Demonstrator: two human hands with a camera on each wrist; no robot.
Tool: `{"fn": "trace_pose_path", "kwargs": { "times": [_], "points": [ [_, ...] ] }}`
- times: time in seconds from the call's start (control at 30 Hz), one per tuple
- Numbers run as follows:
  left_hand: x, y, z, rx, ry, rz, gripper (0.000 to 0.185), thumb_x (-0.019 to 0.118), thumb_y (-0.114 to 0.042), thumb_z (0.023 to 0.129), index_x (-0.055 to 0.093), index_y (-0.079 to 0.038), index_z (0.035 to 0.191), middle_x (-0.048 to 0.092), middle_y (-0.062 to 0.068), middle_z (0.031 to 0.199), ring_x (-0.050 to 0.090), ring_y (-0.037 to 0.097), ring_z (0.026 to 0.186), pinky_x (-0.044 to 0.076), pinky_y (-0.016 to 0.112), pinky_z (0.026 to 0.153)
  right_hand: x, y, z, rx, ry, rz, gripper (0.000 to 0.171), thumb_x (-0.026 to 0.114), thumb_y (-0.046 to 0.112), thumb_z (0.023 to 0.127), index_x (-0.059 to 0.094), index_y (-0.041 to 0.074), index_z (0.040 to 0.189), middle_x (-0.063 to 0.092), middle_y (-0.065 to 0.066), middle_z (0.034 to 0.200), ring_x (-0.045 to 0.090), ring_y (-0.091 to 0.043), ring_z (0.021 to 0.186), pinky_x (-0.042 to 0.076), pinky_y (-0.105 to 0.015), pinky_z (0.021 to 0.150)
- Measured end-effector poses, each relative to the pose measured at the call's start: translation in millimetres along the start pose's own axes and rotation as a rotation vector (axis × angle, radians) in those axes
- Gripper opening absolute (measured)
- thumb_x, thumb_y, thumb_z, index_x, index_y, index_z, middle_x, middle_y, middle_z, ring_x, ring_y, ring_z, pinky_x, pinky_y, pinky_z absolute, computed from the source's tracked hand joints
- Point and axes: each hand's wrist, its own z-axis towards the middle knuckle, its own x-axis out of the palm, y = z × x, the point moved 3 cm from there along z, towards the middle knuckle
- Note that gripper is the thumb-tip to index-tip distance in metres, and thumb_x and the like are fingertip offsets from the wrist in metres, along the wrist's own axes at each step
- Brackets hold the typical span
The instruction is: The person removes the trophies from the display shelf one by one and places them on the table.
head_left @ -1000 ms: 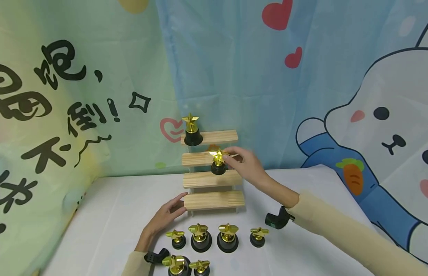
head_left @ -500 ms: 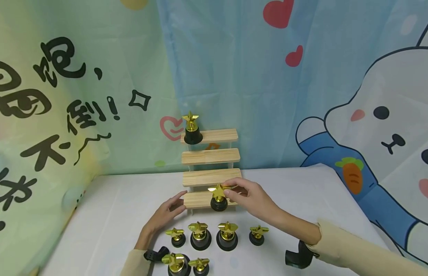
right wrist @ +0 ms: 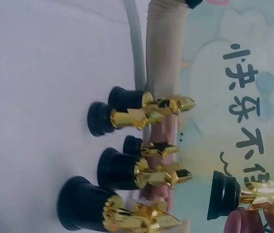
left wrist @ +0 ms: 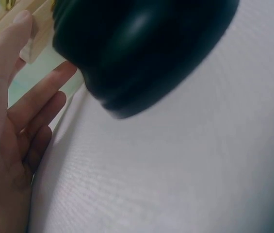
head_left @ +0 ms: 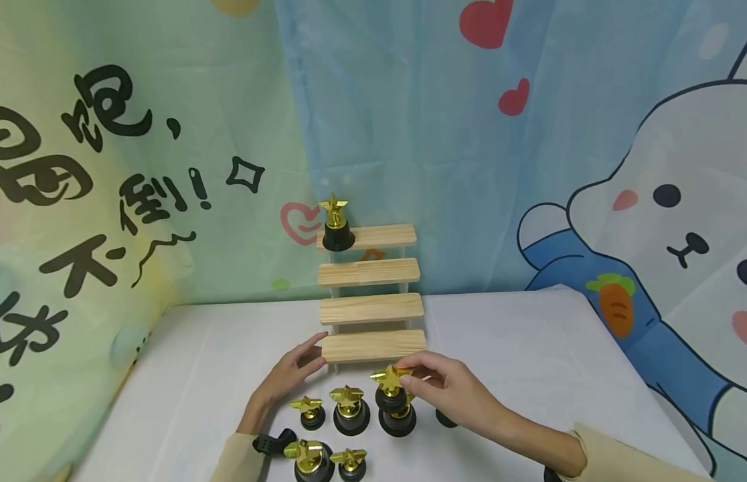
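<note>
My right hand (head_left: pixel 411 381) pinches the gold star of a small black-based trophy (head_left: pixel 391 389) and holds it just above the row of trophies (head_left: pixel 349 410) on the white table. The right wrist view shows that trophy (right wrist: pixel 236 196) clear of the others, with my fingertips (right wrist: pixel 253 219) on its star. My left hand (head_left: pixel 298 367) rests with straight fingers against the left end of the lowest step of a four-step wooden rack (head_left: pixel 373 345). In the left wrist view, the palm (left wrist: pixel 6 145) lies beside a black trophy base (left wrist: pixel 141 43). One trophy (head_left: pixel 337 225) stands on the rack's top step.
Two more trophies (head_left: pixel 310 460) stand at the table's near edge by my left wrist. My right hand hides most of the row's rightmost trophy (head_left: pixel 441 419). Cartoon-printed cloth hangs behind the rack and along the left side. White tablecloth (head_left: pixel 530 361) stretches to the right.
My right hand has brought the trophy down from the rack's upper steps, past the lowest step, to just above the table row. The left hand has stayed at the lowest step.
</note>
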Motion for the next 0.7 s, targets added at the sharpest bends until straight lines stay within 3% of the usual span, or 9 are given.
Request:
{"fn": "trace_pose_path", "kwargs": {
  "times": [0.23, 0.47, 0.7],
  "points": [
    [-1.4, -3.0, 0.3, -0.007, -0.002, -0.002, 0.057, 0.063, -0.037, 0.093, 0.042, -0.033, 0.146, 0.067, 0.003, 0.122, 0.061, 0.021, 0.118, 0.043, 0.044, 0.105, 4, -8, -18, 0.063, 0.020, 0.057, 0.029, 0.060, 0.029, 0.096, 0.064, 0.009, 0.117, 0.065, -0.012, 0.116, 0.063, -0.004, 0.093, 0.055, -0.022, 0.075],
    [-0.1, -1.9, 0.0, -0.012, -0.005, -0.007, 0.057, 0.064, -0.038, 0.093, 0.042, -0.032, 0.146, 0.067, 0.003, 0.123, 0.061, 0.021, 0.118, 0.043, 0.045, 0.105, 17, -21, -33, 0.024, 0.070, 0.135, 0.028, 0.058, 0.023, 0.098, 0.064, 0.004, 0.118, 0.064, -0.019, 0.117, 0.062, -0.001, 0.094, 0.055, -0.021, 0.078],
    [1.2, -1.6, -0.6, 0.006, 0.012, -0.001, 0.058, 0.062, -0.038, 0.094, 0.041, -0.029, 0.147, 0.067, 0.003, 0.122, 0.061, 0.021, 0.117, 0.045, 0.041, 0.103, 32, -49, -40, 0.144, 0.108, 0.138, 0.028, 0.061, 0.026, 0.096, 0.066, 0.006, 0.115, 0.065, -0.011, 0.111, 0.059, 0.002, 0.089, 0.053, -0.020, 0.073]
  ]
}}
